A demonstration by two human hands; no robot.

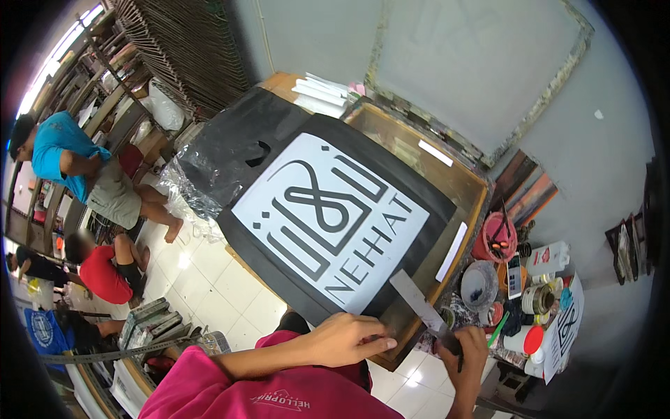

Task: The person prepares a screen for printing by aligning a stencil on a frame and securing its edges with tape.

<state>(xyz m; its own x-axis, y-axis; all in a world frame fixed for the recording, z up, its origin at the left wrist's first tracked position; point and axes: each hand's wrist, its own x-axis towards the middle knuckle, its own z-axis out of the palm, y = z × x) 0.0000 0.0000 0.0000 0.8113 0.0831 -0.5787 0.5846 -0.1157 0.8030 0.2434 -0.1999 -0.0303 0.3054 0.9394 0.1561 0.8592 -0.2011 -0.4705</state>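
My right hand [466, 353] grips the dark handle of a spatula [417, 302] with a broad, flat metal blade. The blade slants up and left, its squared end close to the lower right corner of a white panel [391, 241]. This panel bears bold black lettering and lies on a black sheet [293, 283], whose material I cannot tell. Just below the sheet's near edge is my left hand [352, 340], its fingers loosely bent and apart, holding nothing.
The sheet lies over a wood-framed table [481, 192]. Another black piece [237, 129] and clear plastic [188, 185] are at left. Right: a red bucket [497, 234], a grey bowl [479, 285], a phone [514, 278] and several jars. Other people [115, 269] are at far left.
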